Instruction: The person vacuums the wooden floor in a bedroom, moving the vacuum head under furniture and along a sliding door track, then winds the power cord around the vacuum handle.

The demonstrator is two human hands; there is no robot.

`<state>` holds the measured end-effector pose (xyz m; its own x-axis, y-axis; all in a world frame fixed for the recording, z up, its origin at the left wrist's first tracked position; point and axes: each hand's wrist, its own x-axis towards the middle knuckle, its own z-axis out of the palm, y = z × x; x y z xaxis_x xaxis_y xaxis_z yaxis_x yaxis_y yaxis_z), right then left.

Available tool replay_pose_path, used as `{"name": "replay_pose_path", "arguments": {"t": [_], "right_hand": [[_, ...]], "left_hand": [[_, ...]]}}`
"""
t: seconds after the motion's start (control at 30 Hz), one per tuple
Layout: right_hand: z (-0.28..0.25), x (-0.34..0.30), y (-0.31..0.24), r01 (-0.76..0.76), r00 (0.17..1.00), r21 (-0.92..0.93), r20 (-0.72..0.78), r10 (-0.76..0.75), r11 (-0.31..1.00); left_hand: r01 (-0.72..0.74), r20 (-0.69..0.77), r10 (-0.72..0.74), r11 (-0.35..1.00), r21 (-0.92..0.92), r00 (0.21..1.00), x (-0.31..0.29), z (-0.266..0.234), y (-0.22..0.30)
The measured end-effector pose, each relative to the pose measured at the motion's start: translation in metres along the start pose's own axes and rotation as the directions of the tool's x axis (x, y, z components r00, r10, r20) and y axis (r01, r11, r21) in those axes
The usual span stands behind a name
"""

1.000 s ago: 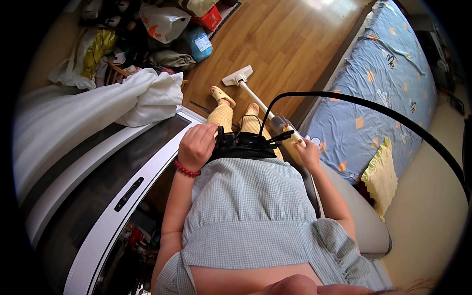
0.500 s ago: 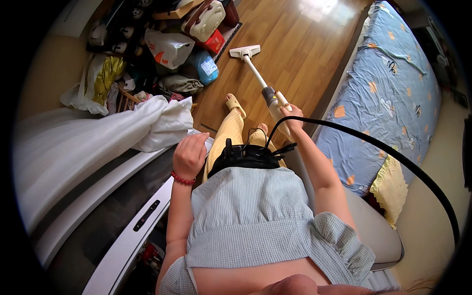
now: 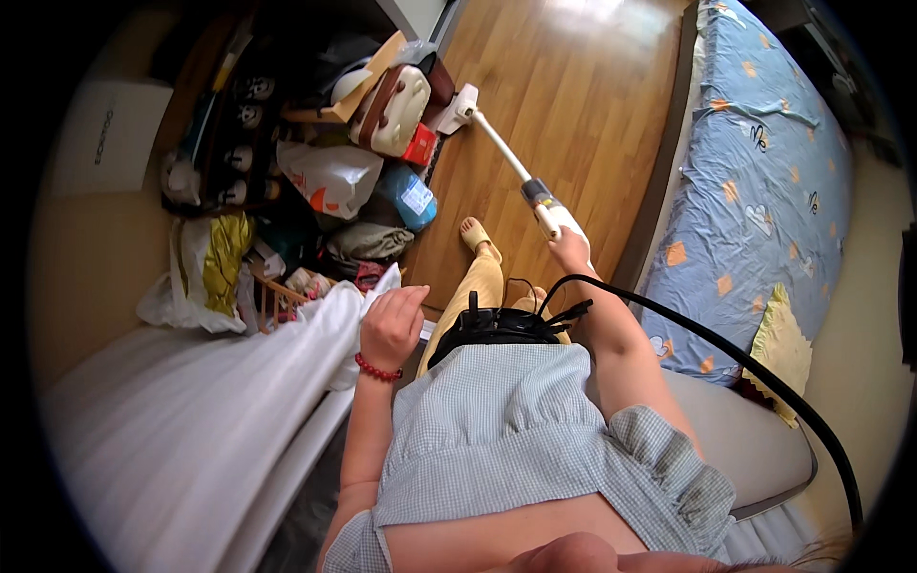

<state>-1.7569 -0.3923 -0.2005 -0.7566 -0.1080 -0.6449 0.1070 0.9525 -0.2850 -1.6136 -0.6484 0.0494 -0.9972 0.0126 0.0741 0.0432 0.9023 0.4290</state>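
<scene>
My right hand [image 3: 571, 250] is wrapped round the handle of a white and grey stick vacuum cleaner [image 3: 549, 212]. Its white tube runs forward and left to the floor head [image 3: 457, 111], which is turned against the edge of the mat beside the piled belongings. My left hand [image 3: 393, 325], with a red bead bracelet [image 3: 378, 370] at the wrist, is raised beside a white cloth [image 3: 239, 401]. Its fingers are loosely extended with nothing seen in them; the palm is hidden.
Bags, a cream and brown case [image 3: 392, 110], a red box [image 3: 420, 145] and a blue package [image 3: 409, 196] crowd the left. A bed with a blue patterned sheet [image 3: 745, 220] lines the right. Wooden floor [image 3: 564, 86] stretches between. A black cable [image 3: 707, 344] arcs past my right arm.
The vacuum's floor head has moved left and turned toward the piled belongings. My view has shifted left, and my left hand stays raised near the white cloth.
</scene>
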Motion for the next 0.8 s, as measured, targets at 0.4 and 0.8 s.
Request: {"name": "replay_pose_path", "arguments": {"t": [0.4, 0.8], "right_hand": [[-0.05, -0.005, -0.033, -0.253, 0.926, 0.439, -0.149, 0.347, 0.862], [-0.147, 0.102, -0.081, -0.202, 0.957, 0.177, -0.173, 0.232, 0.963]], "left_hand": [[-0.102, 0.071, 0.105, 0.993, -0.054, 0.992, 0.108, -0.013, -0.068], [0.087, 0.061, -0.089, 0.996, 0.026, 0.994, 0.188, -0.022, -0.072]]}}
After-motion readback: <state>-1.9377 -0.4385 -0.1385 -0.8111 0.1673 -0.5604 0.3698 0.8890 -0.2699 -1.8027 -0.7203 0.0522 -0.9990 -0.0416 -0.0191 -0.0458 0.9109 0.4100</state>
